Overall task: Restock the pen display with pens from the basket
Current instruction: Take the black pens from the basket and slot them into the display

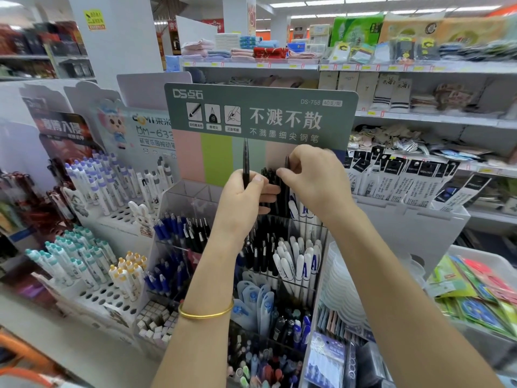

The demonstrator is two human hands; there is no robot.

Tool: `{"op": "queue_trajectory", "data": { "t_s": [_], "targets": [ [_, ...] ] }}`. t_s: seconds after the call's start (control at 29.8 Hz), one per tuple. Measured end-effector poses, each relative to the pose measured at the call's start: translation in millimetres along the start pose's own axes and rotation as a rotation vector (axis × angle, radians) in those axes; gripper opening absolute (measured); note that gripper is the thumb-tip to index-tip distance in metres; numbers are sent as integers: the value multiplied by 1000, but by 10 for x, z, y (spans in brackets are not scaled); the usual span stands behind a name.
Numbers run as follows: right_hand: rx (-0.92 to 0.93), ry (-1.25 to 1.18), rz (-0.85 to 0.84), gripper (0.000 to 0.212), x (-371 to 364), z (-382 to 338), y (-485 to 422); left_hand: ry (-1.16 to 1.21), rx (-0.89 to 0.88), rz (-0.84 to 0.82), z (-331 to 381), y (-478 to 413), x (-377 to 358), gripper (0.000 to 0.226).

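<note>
Your left hand (240, 197) is wrapped round a bunch of black pens (272, 177) held before the display's (193, 197) top row, your right hand (310, 177) pinching one of them; they look light, stiff and slick, so grip mid-barrel.

The green header card (260, 113) reads "DS点石", "DS-758", "不溅不散" and "不溅墨细尖钢笔". Left of it, a cartoon card (145, 127) shows "東米" and "DM-63". Below it, white pens (304, 267) bear a blue "A".

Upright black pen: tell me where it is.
Head view, centre: the upright black pen is gripped in the left hand, under the green header card, left of the right hand.
</note>
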State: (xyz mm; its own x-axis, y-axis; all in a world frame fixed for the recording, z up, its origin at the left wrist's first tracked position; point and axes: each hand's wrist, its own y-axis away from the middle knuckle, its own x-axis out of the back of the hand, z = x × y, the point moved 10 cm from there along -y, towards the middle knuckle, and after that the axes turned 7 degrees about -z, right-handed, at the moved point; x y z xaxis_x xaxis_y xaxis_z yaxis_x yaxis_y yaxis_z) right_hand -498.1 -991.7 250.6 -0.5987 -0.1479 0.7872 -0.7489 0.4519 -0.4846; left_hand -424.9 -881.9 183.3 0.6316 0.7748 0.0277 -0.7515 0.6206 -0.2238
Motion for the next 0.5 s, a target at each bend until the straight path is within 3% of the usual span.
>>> {"op": "queue_trajectory", "data": {
  "t_s": [0.34,0.44,0.5],
  "targets": [
    [26,2,-27,27,-7,-68,-36,-3,47,-11,-17,39,-19,13],
    [79,-165,101,17,178,-140,1,86,36,-81,24,49,-92,14],
    [130,-266,47,23,177,-238,30,90,20,-119,62,54,-137,15]
  ]
}}
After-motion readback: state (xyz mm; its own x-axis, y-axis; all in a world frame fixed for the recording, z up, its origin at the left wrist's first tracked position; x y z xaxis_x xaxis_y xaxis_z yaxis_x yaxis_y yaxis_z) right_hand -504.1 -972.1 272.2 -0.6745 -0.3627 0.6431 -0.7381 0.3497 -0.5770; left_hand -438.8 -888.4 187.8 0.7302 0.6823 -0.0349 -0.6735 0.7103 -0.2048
